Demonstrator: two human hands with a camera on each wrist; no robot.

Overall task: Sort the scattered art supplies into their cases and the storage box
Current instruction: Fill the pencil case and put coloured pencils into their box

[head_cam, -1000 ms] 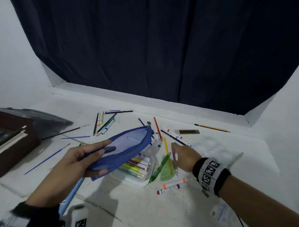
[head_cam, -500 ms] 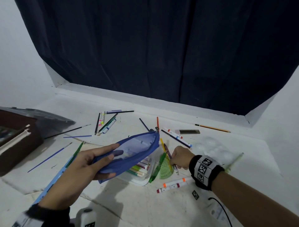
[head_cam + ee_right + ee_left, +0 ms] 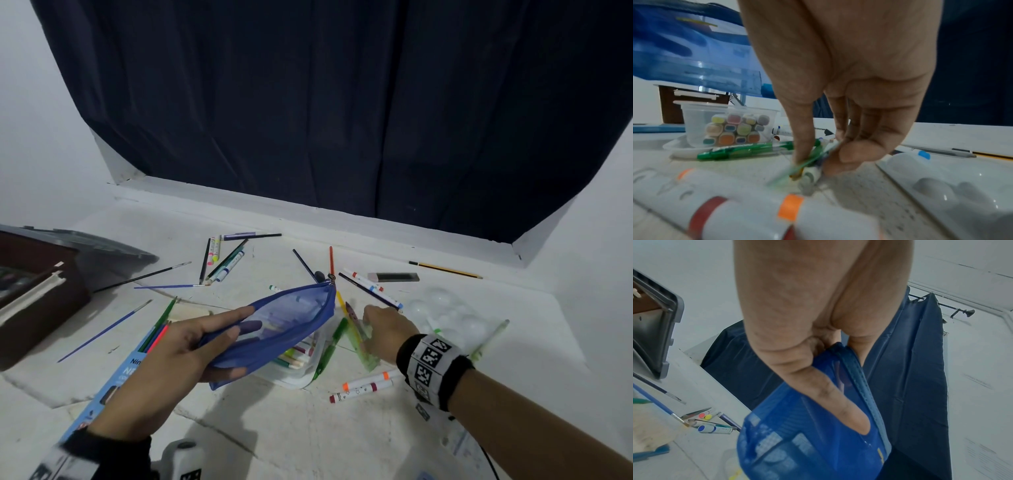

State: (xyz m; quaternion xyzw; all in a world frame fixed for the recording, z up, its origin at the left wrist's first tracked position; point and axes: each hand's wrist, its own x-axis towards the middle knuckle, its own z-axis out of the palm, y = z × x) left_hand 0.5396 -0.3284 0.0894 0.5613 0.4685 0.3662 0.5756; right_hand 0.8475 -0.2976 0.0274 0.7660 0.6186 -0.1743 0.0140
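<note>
Left hand (image 3: 164,363) grips the blue mesh pencil case (image 3: 274,329), mouth open, lifted above the clear marker tub (image 3: 727,125) near the table's front edge. Right hand (image 3: 383,332) pinches the green protractor (image 3: 363,346), tilted up off the table (image 3: 308,438). Farther back, pencils and brushes lie scattered; the brown storage box (image 3: 37,301) sits at the left edge.

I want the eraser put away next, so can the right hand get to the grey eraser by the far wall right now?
Probably not yet: the right hand is pinching a green protractor and pens. The eraser lies uncovered just beyond it, so once the hand is empty the way looks free.
</note>
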